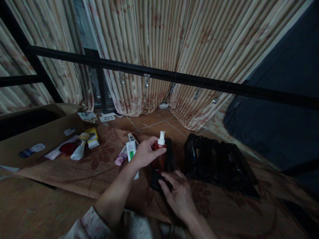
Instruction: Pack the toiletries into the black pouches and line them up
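Note:
A red spray bottle [159, 157] with a white pump top stands nearly upright, with my left hand [147, 154] closed round its upper part from the left. My right hand [178, 192] is at the bottle's base, thumb and index finger a little apart over a black plastic bag [156, 184]. Whether those fingertips touch the bag or the bottle, I cannot tell. Part of this bag lies under and behind the bottle. Just left of my left hand are a white box with a green stripe [130, 148] and a pink tube [121, 156].
Several black plastic bundles [219, 162] lie to the right on the brown patterned mat [104, 176]. On the left is an open cardboard box [57, 127], beside a yellow tube [93, 137] and a white bottle [78, 152]. A black metal bar [159, 73] crosses before striped curtains [159, 33].

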Action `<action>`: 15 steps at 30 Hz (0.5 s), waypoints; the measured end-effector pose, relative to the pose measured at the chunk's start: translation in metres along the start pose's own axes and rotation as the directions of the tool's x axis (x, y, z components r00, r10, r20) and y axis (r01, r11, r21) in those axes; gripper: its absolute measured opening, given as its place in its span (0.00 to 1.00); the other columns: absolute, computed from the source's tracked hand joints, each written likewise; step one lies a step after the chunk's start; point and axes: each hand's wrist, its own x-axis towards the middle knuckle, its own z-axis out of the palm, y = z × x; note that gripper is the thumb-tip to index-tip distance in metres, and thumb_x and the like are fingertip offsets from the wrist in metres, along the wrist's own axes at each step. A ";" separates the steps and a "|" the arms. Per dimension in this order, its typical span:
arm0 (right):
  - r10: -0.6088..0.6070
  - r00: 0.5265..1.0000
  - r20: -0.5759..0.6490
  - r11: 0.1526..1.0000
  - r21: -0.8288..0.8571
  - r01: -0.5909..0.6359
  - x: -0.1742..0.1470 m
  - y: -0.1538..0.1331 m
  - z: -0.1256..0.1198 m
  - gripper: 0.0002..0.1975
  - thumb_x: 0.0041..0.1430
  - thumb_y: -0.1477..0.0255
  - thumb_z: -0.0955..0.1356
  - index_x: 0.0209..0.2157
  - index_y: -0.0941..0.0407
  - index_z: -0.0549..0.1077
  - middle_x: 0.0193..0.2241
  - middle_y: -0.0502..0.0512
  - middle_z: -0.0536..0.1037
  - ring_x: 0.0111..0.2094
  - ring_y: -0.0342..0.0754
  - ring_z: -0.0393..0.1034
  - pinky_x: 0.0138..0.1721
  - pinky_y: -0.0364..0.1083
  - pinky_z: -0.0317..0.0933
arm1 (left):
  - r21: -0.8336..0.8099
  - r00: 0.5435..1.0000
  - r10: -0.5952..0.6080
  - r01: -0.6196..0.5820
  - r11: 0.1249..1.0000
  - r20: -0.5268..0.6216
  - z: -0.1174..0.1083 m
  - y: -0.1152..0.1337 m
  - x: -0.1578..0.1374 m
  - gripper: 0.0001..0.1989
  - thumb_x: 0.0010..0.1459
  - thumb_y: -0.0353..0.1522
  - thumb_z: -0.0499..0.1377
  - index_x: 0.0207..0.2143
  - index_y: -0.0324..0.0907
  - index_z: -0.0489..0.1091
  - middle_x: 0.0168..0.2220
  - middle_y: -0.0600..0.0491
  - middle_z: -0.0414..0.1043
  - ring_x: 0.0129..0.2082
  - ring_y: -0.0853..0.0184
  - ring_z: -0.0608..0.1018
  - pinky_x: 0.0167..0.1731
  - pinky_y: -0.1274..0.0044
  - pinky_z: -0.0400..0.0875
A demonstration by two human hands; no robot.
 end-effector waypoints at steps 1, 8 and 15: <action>0.005 1.000 0.006 1.000 -0.002 -0.005 0.000 0.000 0.000 0.08 0.60 0.71 0.67 0.41 0.53 0.75 0.32 0.52 0.79 0.36 0.50 0.69 0.41 0.49 0.63 | 0.049 1.000 0.009 -0.009 0.999 0.002 0.001 0.000 -0.001 0.12 0.49 0.37 0.65 0.35 0.41 0.71 0.33 0.53 0.75 0.35 0.66 0.75 0.39 0.76 0.66; -0.004 1.000 -0.002 1.000 -0.003 0.004 -0.001 0.003 0.002 0.08 0.60 0.71 0.66 0.41 0.53 0.75 0.32 0.52 0.79 0.36 0.50 0.69 0.40 0.49 0.63 | 0.488 0.996 0.051 -0.077 0.869 0.067 0.002 0.006 -0.004 0.12 0.52 0.42 0.61 0.30 0.42 0.70 0.26 0.54 0.72 0.29 0.63 0.74 0.44 0.69 0.63; -0.011 0.999 0.031 1.000 -0.005 0.011 -0.001 0.000 -0.001 0.08 0.61 0.71 0.66 0.40 0.53 0.76 0.33 0.53 0.79 0.36 0.49 0.69 0.39 0.48 0.64 | 0.752 0.968 -0.073 -0.139 0.644 0.242 0.008 0.006 -0.007 0.13 0.55 0.42 0.56 0.26 0.42 0.68 0.23 0.50 0.74 0.32 0.56 0.77 0.54 0.57 0.53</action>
